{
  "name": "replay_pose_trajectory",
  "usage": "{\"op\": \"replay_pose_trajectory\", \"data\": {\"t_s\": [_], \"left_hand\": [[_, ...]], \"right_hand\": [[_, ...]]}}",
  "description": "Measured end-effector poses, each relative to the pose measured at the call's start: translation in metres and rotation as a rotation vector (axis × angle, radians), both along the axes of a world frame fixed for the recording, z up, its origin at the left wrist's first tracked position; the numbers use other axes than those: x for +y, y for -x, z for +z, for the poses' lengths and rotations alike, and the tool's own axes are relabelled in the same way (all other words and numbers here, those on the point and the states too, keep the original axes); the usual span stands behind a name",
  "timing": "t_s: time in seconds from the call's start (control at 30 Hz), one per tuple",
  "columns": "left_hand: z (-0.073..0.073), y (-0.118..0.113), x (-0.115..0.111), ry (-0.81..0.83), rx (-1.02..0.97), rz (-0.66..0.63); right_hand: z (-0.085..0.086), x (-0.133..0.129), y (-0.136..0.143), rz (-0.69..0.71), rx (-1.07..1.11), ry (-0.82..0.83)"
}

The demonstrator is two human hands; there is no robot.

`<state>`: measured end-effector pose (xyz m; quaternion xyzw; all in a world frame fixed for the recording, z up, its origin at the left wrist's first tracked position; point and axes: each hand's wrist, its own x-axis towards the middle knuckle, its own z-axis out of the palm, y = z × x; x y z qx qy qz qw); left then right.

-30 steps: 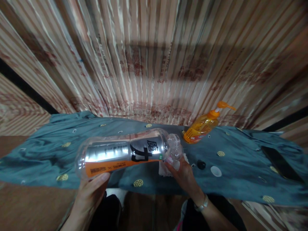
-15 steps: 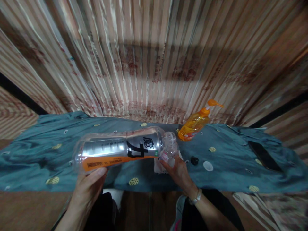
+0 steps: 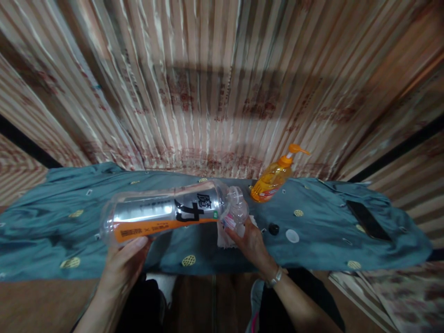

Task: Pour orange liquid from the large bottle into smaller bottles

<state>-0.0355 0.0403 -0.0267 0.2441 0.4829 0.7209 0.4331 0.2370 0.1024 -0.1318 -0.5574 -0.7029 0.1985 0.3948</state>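
My left hand (image 3: pixel 128 259) is wrapped round the lower side of a large clear plastic bottle (image 3: pixel 163 210) with a silver and orange label. The bottle lies nearly level in the air, its neck pointing right. My right hand (image 3: pixel 251 240) grips a small clear bottle (image 3: pixel 239 206) with a pink label, right at the large bottle's neck. Whether the two mouths touch, I cannot make out. Under my right hand a pale cloth or tissue (image 3: pixel 224 238) lies on the tabletop. Close by on the right are a small black cap (image 3: pixel 274 229) and a round whitish disc (image 3: pixel 292 236).
A pump bottle of orange liquid (image 3: pixel 272 180) stands behind my right hand. On the right lies a black phone (image 3: pixel 367 219). Teal patterned cloth (image 3: pixel 312 249) covers the narrow table, and a striped curtain (image 3: pixel 194 92) hangs directly behind it.
The whole view has shifted slightly, so the table things sit a little further left. Both hands keep their hold on the two bottles, which stay in nearly the same pose.
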Motion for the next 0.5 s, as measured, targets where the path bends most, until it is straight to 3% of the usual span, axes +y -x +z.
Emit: {"op": "replay_pose_trajectory", "data": {"t_s": [0.5], "left_hand": [[0.0029, -0.0013, 0.0020, -0.012, -0.003, -0.027]], "right_hand": [[0.0041, 0.0008, 0.0008, -0.021, -0.057, 0.011]]}}
